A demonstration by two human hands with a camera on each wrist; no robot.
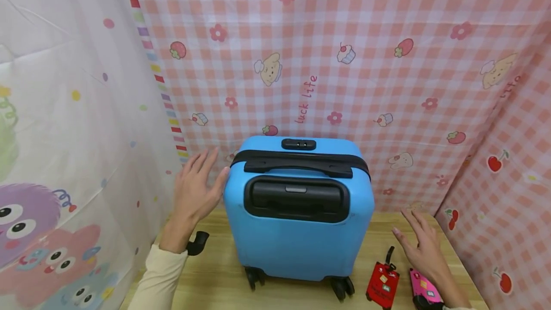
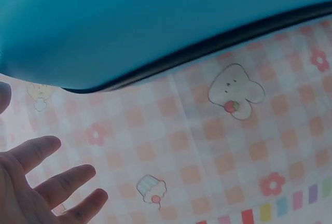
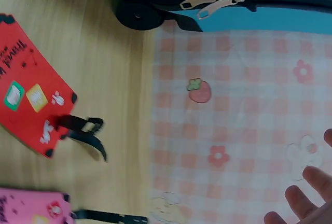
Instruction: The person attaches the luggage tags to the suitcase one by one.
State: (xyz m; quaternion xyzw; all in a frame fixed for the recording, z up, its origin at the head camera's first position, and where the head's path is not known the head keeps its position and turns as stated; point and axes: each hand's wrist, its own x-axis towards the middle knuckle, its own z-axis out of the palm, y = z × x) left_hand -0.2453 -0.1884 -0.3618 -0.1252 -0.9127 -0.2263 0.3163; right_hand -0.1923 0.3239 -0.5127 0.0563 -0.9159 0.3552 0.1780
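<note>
A light blue suitcase stands upright on a wooden table, its black carry handle and retracted pull handle on top. Beside its upper left corner is my left hand, fingers spread; its thumb is close to the shell, and I cannot tell if it touches. My right hand hovers apart from the suitcase on the right, fingers extended, holding nothing. Below it lie a red luggage tag and a pink luggage tag, each with a black strap. The right wrist view shows the suitcase's zipper pulls.
Pink checked cloth hangs behind the suitcase and along the right. A white cartoon-print cloth hangs on the left. Black wheels under the suitcase rest on the table.
</note>
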